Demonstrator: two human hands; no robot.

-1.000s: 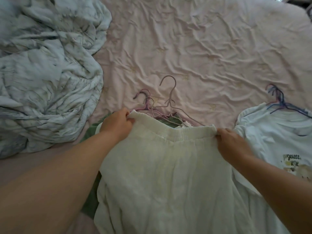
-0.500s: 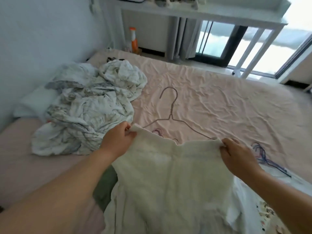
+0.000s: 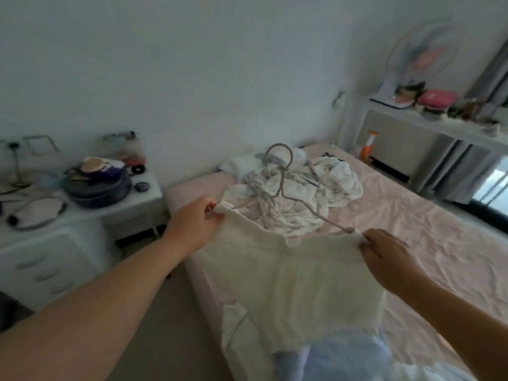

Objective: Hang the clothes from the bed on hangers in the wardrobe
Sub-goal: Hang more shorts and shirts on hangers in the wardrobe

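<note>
Item: cream garment (image 3: 297, 273) on wire hanger (image 3: 283, 185), lifted above the bed (image 3: 428, 243). My left hand (image 3: 192, 226) pinches one top corner, my right hand (image 3: 390, 257) the other. Long axis runs hand to hand; hook points away, neither hand nearer. Wardrobe not in view.

A wide stretch of wrinkled pink bed sheet (image 3: 428, 243) is left bare to the right of the right hand (image 3: 390, 259), open for passage. Straight ahead, the way is blocked by a crumpled white-and-grey patterned duvet (image 3: 308, 193) heaped at the head of the bed. The space between the two hands is filled by a cream knitted garment (image 3: 297, 276) on a grey wire hanger (image 3: 280, 177). To the left of the left hand (image 3: 192, 224), a narrow strip of beige floor (image 3: 170, 325) is bounded by a cluttered white bedside worktop (image 3: 82, 215).
</note>
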